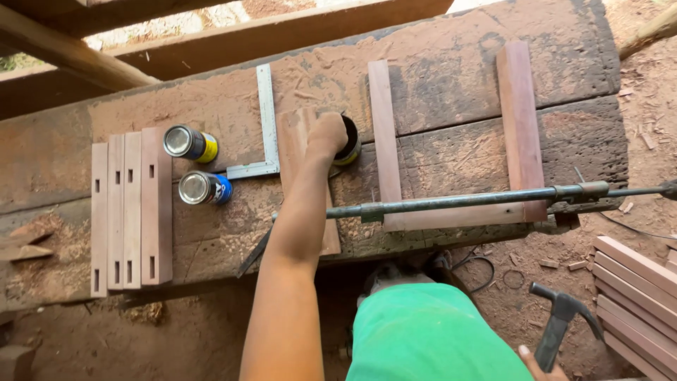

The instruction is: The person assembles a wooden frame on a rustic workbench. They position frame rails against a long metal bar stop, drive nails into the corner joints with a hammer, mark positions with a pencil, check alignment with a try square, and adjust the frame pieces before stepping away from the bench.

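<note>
Reaching across the workbench (451, 63) with the left hand (326, 135), fingers curled over the rim of a dark open can (350, 141); fingertips out of sight behind the knuckles, so whether closed on the can or just resting cannot be told. Most of the can hidden by the hand, only its right edge and a yellow strip showing, just beside a short wooden board (300, 162) under the forearm. Low at the frame's bottom edge, right hand (543, 368) largely cut off, wrapped round the handle of a claw hammer (560, 326), head up. Farther left, two tins (197, 166) with shiny lids, a steel square (264, 127), four mortised slats (131, 212) side by side. Right of the can, a long bar clamp (479, 201) pressing a three-piece wooden frame (522, 120).
</note>
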